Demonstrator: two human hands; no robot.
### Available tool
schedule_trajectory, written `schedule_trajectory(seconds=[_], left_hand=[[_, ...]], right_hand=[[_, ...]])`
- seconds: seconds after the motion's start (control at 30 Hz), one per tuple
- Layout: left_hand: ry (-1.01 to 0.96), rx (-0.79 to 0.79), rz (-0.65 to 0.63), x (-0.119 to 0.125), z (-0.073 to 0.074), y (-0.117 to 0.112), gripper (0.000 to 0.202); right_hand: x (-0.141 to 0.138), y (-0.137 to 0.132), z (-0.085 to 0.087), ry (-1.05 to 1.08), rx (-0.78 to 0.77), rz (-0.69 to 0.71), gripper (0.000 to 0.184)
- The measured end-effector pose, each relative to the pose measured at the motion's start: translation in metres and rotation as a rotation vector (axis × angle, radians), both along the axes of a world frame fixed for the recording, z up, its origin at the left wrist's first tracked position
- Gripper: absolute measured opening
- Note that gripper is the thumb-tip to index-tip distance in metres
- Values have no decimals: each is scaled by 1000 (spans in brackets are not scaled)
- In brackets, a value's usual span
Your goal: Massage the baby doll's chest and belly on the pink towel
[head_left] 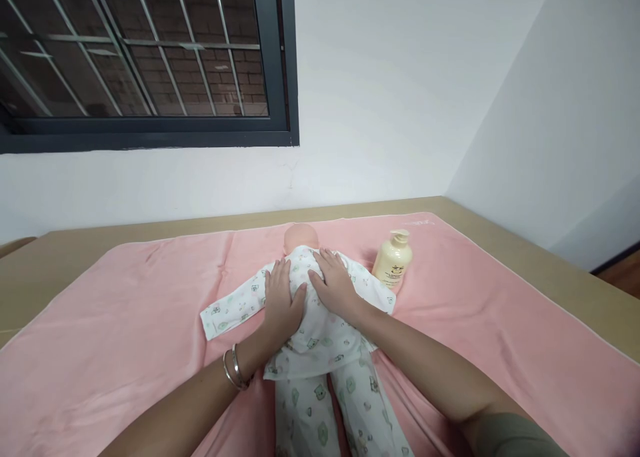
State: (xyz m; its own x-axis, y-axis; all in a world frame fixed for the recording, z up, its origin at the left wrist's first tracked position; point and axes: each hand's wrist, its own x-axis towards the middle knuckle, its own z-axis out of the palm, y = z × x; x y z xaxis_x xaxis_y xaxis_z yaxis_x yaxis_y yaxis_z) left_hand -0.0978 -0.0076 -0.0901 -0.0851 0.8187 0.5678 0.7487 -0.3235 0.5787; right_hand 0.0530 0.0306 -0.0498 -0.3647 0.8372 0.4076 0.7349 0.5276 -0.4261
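Note:
A baby doll (301,236) lies on a pink blanket, its bald head pointing away from me and no facial features showing. It wears a white printed top (320,350) and matching trousers (315,417); one sleeve stretches out to the left. My left hand (284,300) rests flat on the left part of the top, fingers extended. On the upper right part, near the doll's shoulder, my right hand (336,284) lies flat with its fingers stretched out. Neither hand grips anything. Two silver bangles circle my left wrist.
A cream pump bottle (395,258) stands on the pink blanket (150,324), right of the doll and close to its right sleeve. Under the blanket is a tan surface (500,230) bordered by white walls (370,97). A dark-framed barred window (150,57) is at the upper left.

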Motion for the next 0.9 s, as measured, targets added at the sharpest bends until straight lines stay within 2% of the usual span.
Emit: schedule_trajectory(seconds=[0.17,0.3,0.4,0.53,0.67,0.8,0.9], left_hand=[[26,-6,3,1,2,0,59],[48,-4,-18,0,1,-1,61],[39,12,-48,-2,0,-2,61],[-34,70,-74,-4,-3,-3,57],[-104,82,-56,-3,-4,-3,56],[-121,81,-52,-2,-4,-4,58],[-166,158,-60,-2,-4,-6,58]], right_hand=[[0,0,2,12,-25,6,50],[3,-3,14,103,-87,-3,52],[4,-11,24,187,14,-21,58],[0,-22,25,123,191,60,61],[-3,-24,21,56,179,75,63],[-3,-26,25,50,206,50,62],[-5,-31,27,-37,244,91,60]])
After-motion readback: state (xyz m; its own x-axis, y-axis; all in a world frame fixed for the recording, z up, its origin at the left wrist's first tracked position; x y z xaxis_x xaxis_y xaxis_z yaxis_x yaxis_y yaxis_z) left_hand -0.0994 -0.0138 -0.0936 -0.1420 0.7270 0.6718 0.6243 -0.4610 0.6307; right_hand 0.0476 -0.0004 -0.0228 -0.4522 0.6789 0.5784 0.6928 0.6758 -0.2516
